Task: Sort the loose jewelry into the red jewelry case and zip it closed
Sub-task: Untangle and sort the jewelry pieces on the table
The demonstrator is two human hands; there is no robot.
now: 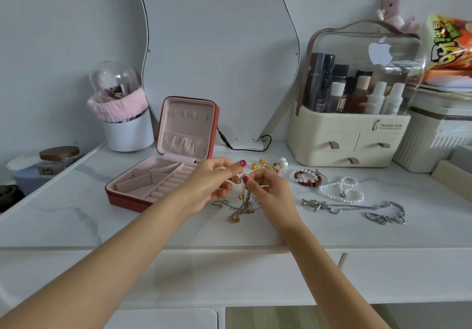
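Note:
The red jewelry case [127, 198] lies open on the white tabletop, its lid upright and its pink compartments bare. Just right of it my left hand [209, 183] and my right hand [270, 190] meet, both pinching the top of a tangle of thin gold necklaces [241, 208] that hangs from my fingers onto the table. Loose pieces lie to the right: gold and pearl earrings [270, 165], red and white bead bracelets [307, 176], a pearl necklace [339, 190] and a silver chain [367, 209].
A wavy mirror [217, 47] stands behind the case with a black cable [245, 147] at its base. A cream cosmetics organizer [350, 134] sits at the back right, a brush holder with a pink band [122, 116] at the back left. The table's front edge [229, 244] is near.

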